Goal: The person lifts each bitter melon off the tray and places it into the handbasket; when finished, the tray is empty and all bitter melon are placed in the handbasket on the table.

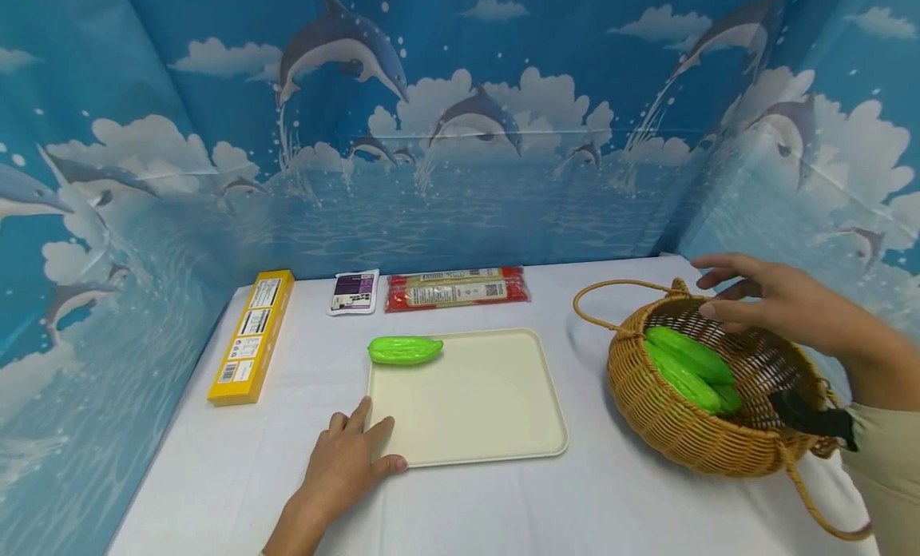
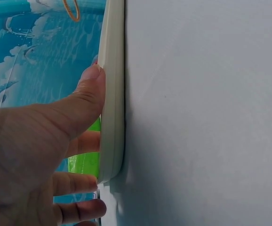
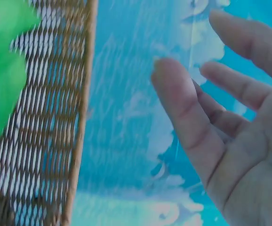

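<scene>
My left hand (image 1: 350, 452) rests at the near left corner of a cream tray (image 1: 467, 404), its fingers spread and touching the rim. In the left wrist view the thumb lies along the tray's edge. One green bumpy vegetable, like a bitter melon (image 1: 405, 350), lies across the tray's far left corner. Over the far right rim of a wicker basket (image 1: 668, 412) hovers my right hand (image 1: 783, 304), fingers loosely bent with nothing between them. Several more green vegetables (image 1: 690, 368) lie inside the basket. The right wrist view shows the hand apart from the basket wall (image 3: 65, 113).
A yellow box (image 1: 251, 340) stands at the table's left. Along the back lie a small purple-and-white packet (image 1: 354, 292) and red-and-clear packages (image 1: 457, 289). The basket's looped handles (image 1: 625, 288) stick out at both sides. A dolphin-print curtain (image 1: 460, 180) borders the white tabletop.
</scene>
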Demonstrator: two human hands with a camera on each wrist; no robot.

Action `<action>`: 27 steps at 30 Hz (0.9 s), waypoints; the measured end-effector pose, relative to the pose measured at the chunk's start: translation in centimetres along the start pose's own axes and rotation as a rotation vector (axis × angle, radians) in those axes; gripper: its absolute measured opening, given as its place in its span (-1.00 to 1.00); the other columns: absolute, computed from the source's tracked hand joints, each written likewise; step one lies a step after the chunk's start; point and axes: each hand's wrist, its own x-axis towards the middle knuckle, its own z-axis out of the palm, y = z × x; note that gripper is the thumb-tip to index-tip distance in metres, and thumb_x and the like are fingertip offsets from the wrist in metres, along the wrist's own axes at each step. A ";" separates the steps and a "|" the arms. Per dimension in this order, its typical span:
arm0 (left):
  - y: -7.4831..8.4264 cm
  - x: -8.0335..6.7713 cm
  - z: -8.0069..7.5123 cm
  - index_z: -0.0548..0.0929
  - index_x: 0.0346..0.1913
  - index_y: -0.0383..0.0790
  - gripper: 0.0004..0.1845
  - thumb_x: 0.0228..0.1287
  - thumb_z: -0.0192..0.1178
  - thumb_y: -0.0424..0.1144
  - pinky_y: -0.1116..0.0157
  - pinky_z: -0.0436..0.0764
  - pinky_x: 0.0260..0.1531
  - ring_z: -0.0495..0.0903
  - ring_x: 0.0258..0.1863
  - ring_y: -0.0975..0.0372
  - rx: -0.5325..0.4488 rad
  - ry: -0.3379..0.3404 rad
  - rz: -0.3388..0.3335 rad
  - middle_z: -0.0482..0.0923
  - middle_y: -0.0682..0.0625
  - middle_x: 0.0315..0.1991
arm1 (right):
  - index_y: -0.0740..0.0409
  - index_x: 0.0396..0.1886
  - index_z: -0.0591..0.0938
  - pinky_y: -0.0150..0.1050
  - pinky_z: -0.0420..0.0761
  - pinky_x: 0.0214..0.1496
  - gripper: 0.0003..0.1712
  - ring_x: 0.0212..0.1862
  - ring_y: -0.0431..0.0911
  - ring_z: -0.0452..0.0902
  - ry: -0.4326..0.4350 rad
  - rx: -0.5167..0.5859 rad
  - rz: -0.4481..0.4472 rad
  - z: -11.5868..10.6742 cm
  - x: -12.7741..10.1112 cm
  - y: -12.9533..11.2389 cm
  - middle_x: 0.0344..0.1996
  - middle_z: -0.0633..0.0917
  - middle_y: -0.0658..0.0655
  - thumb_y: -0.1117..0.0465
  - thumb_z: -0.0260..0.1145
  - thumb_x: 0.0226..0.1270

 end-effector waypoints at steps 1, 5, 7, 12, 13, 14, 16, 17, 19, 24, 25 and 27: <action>0.0 0.0 0.0 0.68 0.25 -0.06 -0.26 0.05 0.41 0.28 0.13 0.41 -0.18 0.35 -0.14 0.07 -0.002 0.000 0.000 0.33 -0.34 0.46 | 0.11 0.59 0.17 -0.25 0.69 -0.24 -0.19 -0.08 -0.43 0.54 0.023 0.006 -0.004 0.3 -0.1 -0.4 0.29 0.46 0.31 -0.01 0.29 0.52; -0.1 0.0 0.0 0.68 0.25 -0.06 -0.26 0.05 0.41 0.28 0.14 0.40 -0.19 0.35 -0.15 0.08 -0.005 0.006 0.002 0.33 -0.34 0.45 | -0.02 0.59 0.22 -0.30 0.67 -0.20 -0.23 -0.03 -0.49 0.46 0.091 0.064 -0.036 1.5 -0.2 -2.2 0.27 0.49 0.18 0.00 0.30 0.51; -0.1 0.0 0.0 0.68 0.25 -0.06 -0.26 0.05 0.40 0.28 0.14 0.40 -0.20 0.35 -0.15 0.08 -0.003 0.007 0.006 0.33 -0.35 0.46 | -0.09 0.58 0.24 -0.33 0.65 -0.17 -0.25 0.00 -0.47 0.46 0.119 0.092 -0.046 2.3 0.0 -3.1 0.27 0.50 0.11 0.01 0.31 0.51; -0.1 0.0 0.0 0.68 0.25 -0.06 -0.26 0.05 0.40 0.28 0.14 0.40 -0.20 0.35 -0.14 0.07 -0.004 0.007 0.011 0.33 -0.35 0.46 | -0.12 0.57 0.28 -0.38 0.65 -0.13 -0.29 0.09 -0.37 0.47 0.180 0.187 -0.114 4.5 0.8 -5.9 0.27 0.49 0.04 0.05 0.30 0.52; -0.1 -0.1 0.1 0.68 0.24 -0.07 -0.26 0.05 0.40 0.28 0.13 0.40 -0.20 0.35 -0.14 0.07 -0.006 0.009 0.010 0.33 -0.35 0.45 | -0.11 0.57 0.28 -0.36 0.65 -0.13 -0.29 0.11 -0.33 0.48 0.185 0.214 -0.126 4.9 1.0 -6.6 0.27 0.49 0.03 0.06 0.30 0.52; -0.1 -0.1 0.1 0.68 0.24 -0.07 -0.27 0.05 0.41 0.28 0.13 0.40 -0.19 0.35 -0.14 0.07 -0.008 0.010 0.010 0.33 -0.35 0.45 | -0.11 0.57 0.27 -0.36 0.65 -0.11 -0.29 0.15 -0.29 0.48 0.186 0.250 -0.135 5.4 1.3 -7.3 0.28 0.48 0.03 0.07 0.29 0.53; -0.1 -0.2 0.1 0.68 0.25 -0.06 -0.27 0.05 0.40 0.27 0.13 0.40 -0.19 0.35 -0.14 0.07 -0.011 0.013 0.011 0.33 -0.35 0.45 | -0.10 0.57 0.26 -0.37 0.63 -0.06 -0.29 0.21 -0.20 0.46 0.178 0.317 -0.147 6.3 1.9 -8.5 0.31 0.45 0.03 0.07 0.29 0.53; -0.1 -0.2 0.1 0.68 0.24 -0.06 -0.27 0.05 0.40 0.27 0.13 0.40 -0.19 0.35 -0.14 0.07 -0.012 0.015 0.012 0.33 -0.35 0.45 | -0.10 0.58 0.26 -0.38 0.61 -0.03 -0.28 0.24 -0.16 0.45 0.172 0.351 -0.154 6.8 2.3 -9.0 0.32 0.44 0.03 0.07 0.29 0.53; -0.1 -0.3 0.1 0.68 0.24 -0.06 -0.27 0.05 0.40 0.28 0.13 0.40 -0.19 0.35 -0.14 0.07 -0.013 0.019 0.017 0.33 -0.35 0.45 | -0.14 0.57 0.25 -0.35 0.61 0.02 -0.27 0.29 -0.09 0.42 0.155 0.422 -0.143 7.9 3.2 -10.1 0.34 0.43 0.00 0.06 0.31 0.51; -0.1 -0.3 0.0 0.68 0.25 -0.06 -0.26 0.05 0.40 0.28 0.15 0.39 -0.20 0.35 -0.15 0.07 -0.013 0.019 0.023 0.33 -0.35 0.45 | -0.07 0.58 0.25 -0.06 0.60 0.17 -0.24 0.34 0.07 0.40 0.111 0.553 -0.172 11.7 6.4 -11.8 0.37 0.42 0.10 0.10 0.34 0.49; -0.1 -0.3 0.0 0.68 0.25 -0.06 -0.26 0.04 0.40 0.28 0.14 0.39 -0.20 0.35 -0.15 0.07 -0.014 0.020 0.022 0.33 -0.35 0.45 | -0.05 0.57 0.27 -0.03 0.60 0.18 -0.24 0.34 0.08 0.41 0.101 0.577 -0.175 12.7 7.2 -12.0 0.37 0.43 0.12 0.11 0.35 0.48; -0.1 -0.2 -0.1 0.68 0.25 -0.06 -0.26 0.04 0.41 0.28 0.14 0.40 -0.20 0.36 -0.14 0.07 -0.012 0.018 0.022 0.33 -0.35 0.45 | -0.03 0.56 0.29 0.00 0.60 0.18 -0.24 0.32 0.09 0.42 0.083 0.624 -0.175 14.9 8.8 -12.5 0.36 0.44 0.17 0.15 0.37 0.45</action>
